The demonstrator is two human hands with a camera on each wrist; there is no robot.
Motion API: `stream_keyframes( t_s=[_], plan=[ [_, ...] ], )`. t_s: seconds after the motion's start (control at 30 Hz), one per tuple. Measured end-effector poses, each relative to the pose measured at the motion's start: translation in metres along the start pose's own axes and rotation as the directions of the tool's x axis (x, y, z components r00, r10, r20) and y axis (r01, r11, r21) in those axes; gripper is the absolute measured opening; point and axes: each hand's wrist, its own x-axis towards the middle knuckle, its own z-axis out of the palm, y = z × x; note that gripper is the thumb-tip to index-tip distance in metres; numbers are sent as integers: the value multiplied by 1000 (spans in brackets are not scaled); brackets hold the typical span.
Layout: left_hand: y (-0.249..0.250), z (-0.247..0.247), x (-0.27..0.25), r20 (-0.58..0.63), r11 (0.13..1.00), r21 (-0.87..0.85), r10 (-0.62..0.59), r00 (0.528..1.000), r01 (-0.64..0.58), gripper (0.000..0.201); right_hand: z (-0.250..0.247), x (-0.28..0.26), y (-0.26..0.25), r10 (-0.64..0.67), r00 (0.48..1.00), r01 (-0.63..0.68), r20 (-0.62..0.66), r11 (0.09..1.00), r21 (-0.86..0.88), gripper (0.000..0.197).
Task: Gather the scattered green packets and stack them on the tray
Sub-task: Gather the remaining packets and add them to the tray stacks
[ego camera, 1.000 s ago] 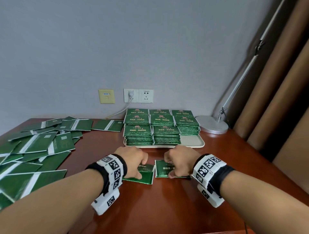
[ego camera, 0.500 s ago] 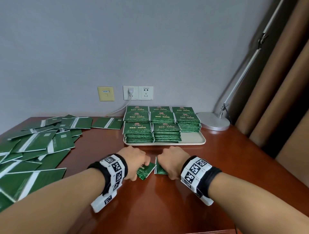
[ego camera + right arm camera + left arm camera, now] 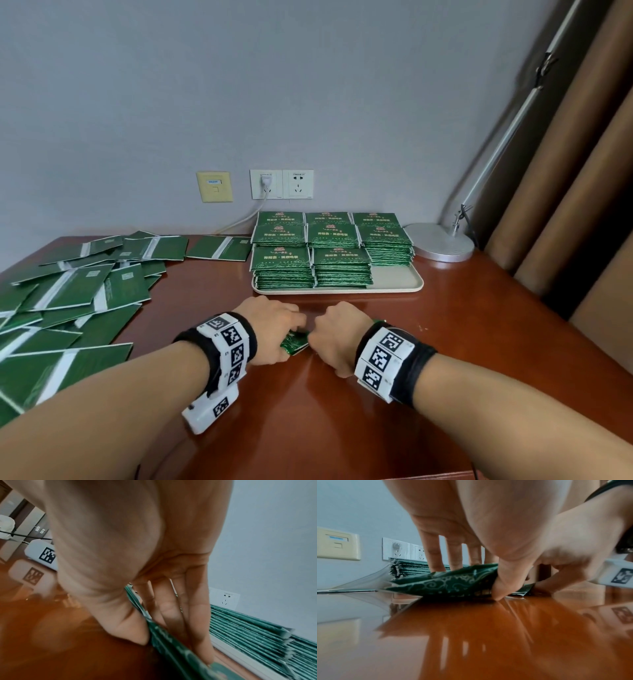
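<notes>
Green packets (image 3: 295, 342) were held low over the bench (image 3: 342, 428), just in front of the tray (image 3: 397, 279), between two hands brought close together. Left hand (image 3: 274, 329) was curled over its packet, which was pinched between thumb and fingers; in the left wrist view the packet (image 3: 447, 584) was seen tilted, one edge down on the bench, thumb tip pressed at its near corner, fingers (image 3: 435, 559) behind it. Right hand (image 3: 337, 339) was closed on a thin bundle; in the right wrist view the bundle (image 3: 171, 639) was seen edge-on, clamped between thumb and fingers (image 3: 171, 609). Number of packets in each grip could not be told. Whether the two grips' packets touched each other could not be told.

Stacked packets (image 3: 310, 246) were seen on the tray in neat piles, filling the rear and the front left; the front right corner of the tray was bare. Scattered packets (image 3: 68, 301) were spread overlapping across the left side of the bench, well apart from the hands, most with a white strip showing. One more loose packet (image 3: 219, 247) lay just beside the tray's left rear corner.

Lamp base (image 3: 440, 241) was set at the right of the tray. Wall sockets (image 3: 281, 184) with one plug inserted and a yellow plate (image 3: 214, 186) were seen behind. Tagged wrist bands (image 3: 227, 346) were worn on both arms.
</notes>
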Motion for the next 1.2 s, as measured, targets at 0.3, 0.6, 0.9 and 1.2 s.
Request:
stream_keyframes(
  t_s=[0.3,0.6,0.9,1.2],
  plan=[
    [-4,1,1,1,996,-87,25,1000,-25,58,8,-3,11,74,997,-73,-13,996,60,25],
    [-33,-34,0,-329,984,-174,-83,941,26,31,-1,-8,60,290,914,-171,-285,910,377,24],
    [-70,-55,37,-480,965,-220,-232,846,141,39,-2,39,119,491,763,-285,-421,839,463,38],
    [-83,-30,78,-255,963,-176,-247,935,206,45,33,74,125,434,867,-245,-247,801,547,44]
  ],
)
